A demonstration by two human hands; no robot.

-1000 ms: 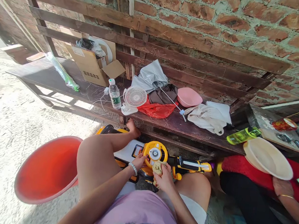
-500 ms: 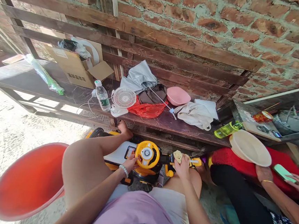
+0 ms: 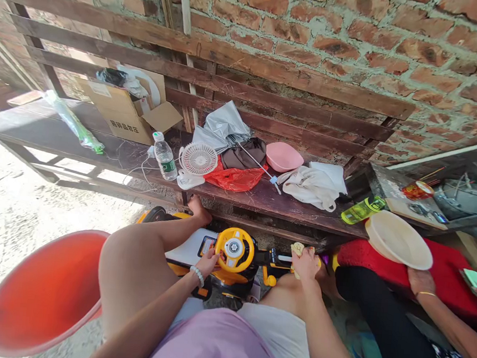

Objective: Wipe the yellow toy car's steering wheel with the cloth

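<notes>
Between my legs stands a yellow and black ride-on toy car (image 3: 193, 240) with a yellow steering wheel (image 3: 233, 266). My left hand (image 3: 207, 263), with a beaded bracelet on its wrist, grips the left side of that wheel. A pale yellow cloth (image 3: 298, 249) is bunched in my right hand (image 3: 306, 264), which is closed around it. The cloth lies against the yellow and black arm (image 3: 284, 258) that sticks out from the front of the car, to the right of the wheel.
A large red tub (image 3: 45, 290) is at the left. Along the wooden bench (image 3: 257, 203) lie a cardboard box (image 3: 116, 114), a water bottle (image 3: 164, 157), a small fan (image 3: 198, 160), an umbrella and a pink basin (image 3: 284, 157). At right another person's hand (image 3: 420, 281) touches a cream basin (image 3: 398, 240).
My right hand has slid to the right along the car's front arm with the cloth. My left hand stays on the wheel. The other person's green phone has moved right.
</notes>
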